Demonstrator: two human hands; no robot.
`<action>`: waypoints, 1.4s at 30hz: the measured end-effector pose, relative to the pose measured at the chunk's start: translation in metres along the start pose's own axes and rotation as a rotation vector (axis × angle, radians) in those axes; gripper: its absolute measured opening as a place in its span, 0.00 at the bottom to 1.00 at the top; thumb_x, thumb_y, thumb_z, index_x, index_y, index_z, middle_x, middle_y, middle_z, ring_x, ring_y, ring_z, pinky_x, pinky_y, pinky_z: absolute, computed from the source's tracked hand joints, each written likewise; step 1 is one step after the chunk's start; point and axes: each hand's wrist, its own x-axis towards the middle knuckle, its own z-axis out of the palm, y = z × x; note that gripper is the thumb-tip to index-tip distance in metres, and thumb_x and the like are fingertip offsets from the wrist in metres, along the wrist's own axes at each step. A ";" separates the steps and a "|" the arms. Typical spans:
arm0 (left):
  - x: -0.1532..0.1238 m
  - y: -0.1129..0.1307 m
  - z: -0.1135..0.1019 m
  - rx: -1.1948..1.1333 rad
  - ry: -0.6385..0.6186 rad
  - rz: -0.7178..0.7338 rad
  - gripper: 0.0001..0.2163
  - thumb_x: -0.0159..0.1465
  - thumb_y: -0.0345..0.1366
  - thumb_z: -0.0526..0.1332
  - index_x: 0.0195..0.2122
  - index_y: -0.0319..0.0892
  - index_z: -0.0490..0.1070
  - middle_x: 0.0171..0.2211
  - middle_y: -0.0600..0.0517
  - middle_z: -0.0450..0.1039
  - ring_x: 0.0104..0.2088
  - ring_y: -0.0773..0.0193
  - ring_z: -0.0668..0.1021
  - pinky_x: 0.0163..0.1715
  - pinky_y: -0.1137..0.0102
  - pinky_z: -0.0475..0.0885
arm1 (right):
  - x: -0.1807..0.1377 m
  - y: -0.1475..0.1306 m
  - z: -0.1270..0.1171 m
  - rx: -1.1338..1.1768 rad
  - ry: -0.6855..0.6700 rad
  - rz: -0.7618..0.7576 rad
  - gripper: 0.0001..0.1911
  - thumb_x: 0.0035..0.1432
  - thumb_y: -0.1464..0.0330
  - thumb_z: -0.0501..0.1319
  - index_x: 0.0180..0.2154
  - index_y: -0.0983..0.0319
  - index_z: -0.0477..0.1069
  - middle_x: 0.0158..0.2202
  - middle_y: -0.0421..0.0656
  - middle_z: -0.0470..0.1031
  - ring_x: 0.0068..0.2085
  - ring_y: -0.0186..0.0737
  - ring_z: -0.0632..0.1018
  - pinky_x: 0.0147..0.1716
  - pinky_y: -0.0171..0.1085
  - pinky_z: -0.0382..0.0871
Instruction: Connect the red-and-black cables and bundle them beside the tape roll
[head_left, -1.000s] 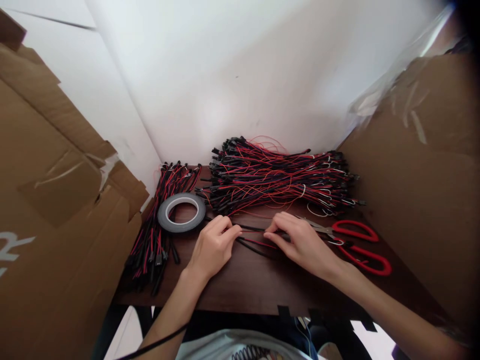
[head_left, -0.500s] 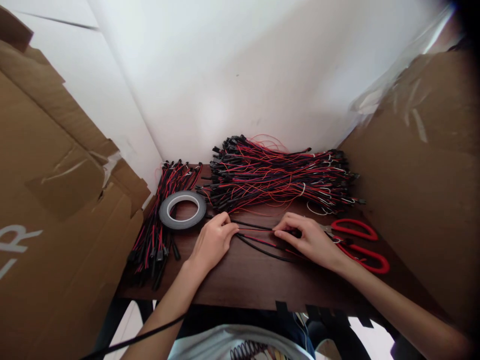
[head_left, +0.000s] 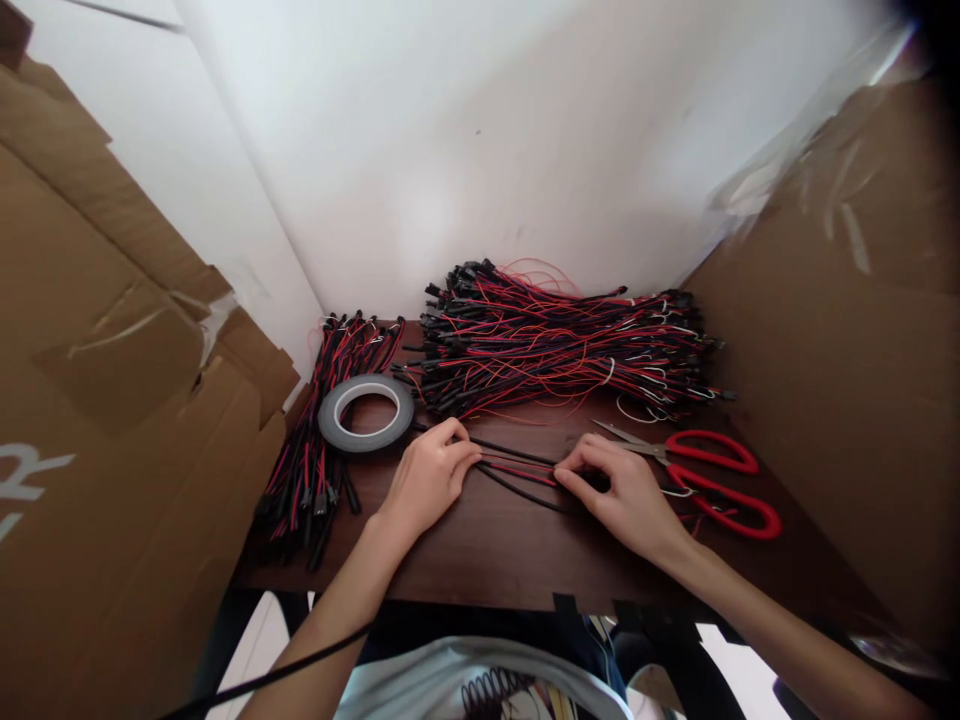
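My left hand (head_left: pixel 425 480) pinches the left end of a few red and black wires (head_left: pixel 517 472) lying on the dark wooden table (head_left: pixel 495 550). My right hand (head_left: pixel 626 495) pinches the same wires at their right end. The wires run straight between both hands. Just behind the hands lies a big heap of red and black wires (head_left: pixel 562 345). A roll of grey tape (head_left: pixel 366 412) rests by my left hand, and red-handled scissors (head_left: pixel 701 475) lie to the right of my right hand.
A second bundle of red and black wires (head_left: pixel 322 440) lies along the table's left edge. Cardboard boxes (head_left: pixel 112 400) stand on the left, and another cardboard box (head_left: pixel 847 340) stands on the right. A white wall rises behind the table.
My right hand has slid a little to the right along the wires and pinched them. The left hand stays at their left end. The view has shifted slightly downward.
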 end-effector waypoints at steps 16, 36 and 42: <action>0.002 -0.002 -0.001 -0.043 0.007 0.017 0.08 0.66 0.31 0.59 0.34 0.40 0.78 0.34 0.49 0.73 0.33 0.64 0.77 0.36 0.70 0.73 | -0.006 0.010 -0.008 0.057 -0.005 -0.121 0.11 0.63 0.66 0.59 0.29 0.62 0.73 0.30 0.43 0.73 0.33 0.38 0.73 0.37 0.40 0.66; -0.013 -0.003 -0.018 0.116 0.077 0.063 0.15 0.66 0.29 0.59 0.55 0.42 0.69 0.41 0.47 0.77 0.43 0.57 0.72 0.44 0.59 0.71 | -0.007 0.010 -0.008 0.091 -0.025 -0.160 0.11 0.63 0.68 0.58 0.27 0.61 0.69 0.28 0.42 0.71 0.32 0.38 0.72 0.34 0.38 0.65; -0.028 -0.005 -0.024 0.153 0.075 -0.016 0.21 0.67 0.26 0.54 0.61 0.41 0.61 0.47 0.44 0.75 0.47 0.56 0.75 0.48 0.59 0.72 | -0.009 0.010 -0.010 0.141 -0.011 -0.126 0.10 0.63 0.68 0.59 0.28 0.61 0.70 0.29 0.42 0.72 0.32 0.38 0.73 0.34 0.38 0.66</action>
